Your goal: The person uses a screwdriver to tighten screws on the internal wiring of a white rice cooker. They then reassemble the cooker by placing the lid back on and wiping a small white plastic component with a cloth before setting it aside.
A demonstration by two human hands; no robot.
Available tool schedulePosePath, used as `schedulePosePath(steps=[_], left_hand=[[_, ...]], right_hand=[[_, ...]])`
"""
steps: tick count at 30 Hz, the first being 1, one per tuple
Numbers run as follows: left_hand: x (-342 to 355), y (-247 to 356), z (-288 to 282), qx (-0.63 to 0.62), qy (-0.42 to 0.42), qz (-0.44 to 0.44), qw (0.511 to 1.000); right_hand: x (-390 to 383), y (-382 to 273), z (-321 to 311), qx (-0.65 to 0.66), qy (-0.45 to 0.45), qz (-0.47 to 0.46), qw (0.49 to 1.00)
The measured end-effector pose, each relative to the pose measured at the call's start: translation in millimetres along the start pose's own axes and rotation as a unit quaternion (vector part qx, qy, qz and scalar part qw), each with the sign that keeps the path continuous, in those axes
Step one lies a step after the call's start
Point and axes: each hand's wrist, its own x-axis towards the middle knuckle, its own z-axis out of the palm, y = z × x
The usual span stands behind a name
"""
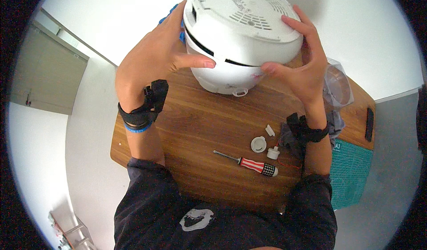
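Between my hands is a white rounded appliance (240, 41) that looks like a rice cooker, tipped so its slotted base faces up. A dark gap runs along the seam round its side, and a small loop sticks out at its lower front. My left hand (162, 52) grips its left side, thumb near the seam and fingers hidden behind. My right hand (304, 54) clasps the right side, with fingertips on the base rim and thumb by the seam. Nearer me on the table lies a screwdriver (251, 164) with a striped and checked handle.
On the wooden table (195, 134) are a round white cap (258, 144), a small white part with red wire (273, 152) and a white piece (270, 130). At right are a clear plastic container (336, 85), grey cloth (291, 136), a green cutting mat (353, 172) and a black bar (369, 124).
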Motion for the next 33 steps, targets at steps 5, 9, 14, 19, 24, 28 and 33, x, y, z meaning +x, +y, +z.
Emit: schedulePosePath(steps=[5, 9, 14, 19, 24, 28, 33], left_hand=[[-2.9, -2.4, -0.1, 0.014, -0.001, -0.014, 1.0], [0.1, 2.3, 0.8, 0.01, -0.002, -0.005, 1.0], [-2.2, 0.9, -2.9, 0.042, -0.009, -0.034, 0.999], [-2.9, -4.3, -2.3, 0.035, -0.007, -0.041, 0.999], [-3.6, -5.0, -2.5, 0.031, -0.009, -0.037, 0.999], [-3.8, -3.6, -4.8, 0.045, -0.012, -0.037, 0.998], [-5.0, -6.9, -1.4, 0.016, -0.001, -0.03, 0.999]], right_hand=[[1.4, 4.9, 0.0, -0.041, 0.017, 0.014, 0.999], [0.8, 4.3, 2.0, -0.03, 0.004, 0.015, 0.999], [0.1, 2.1, 5.6, -0.043, 0.005, 0.015, 0.999], [-0.4, -0.7, 8.4, -0.047, -0.002, 0.02, 0.999], [-1.2, -2.2, 11.5, -0.05, -0.008, 0.023, 0.998], [-1.8, -2.0, 11.7, -0.051, -0.011, 0.02, 0.998], [-1.9, -1.5, 12.3, -0.061, -0.027, 0.015, 0.998]])
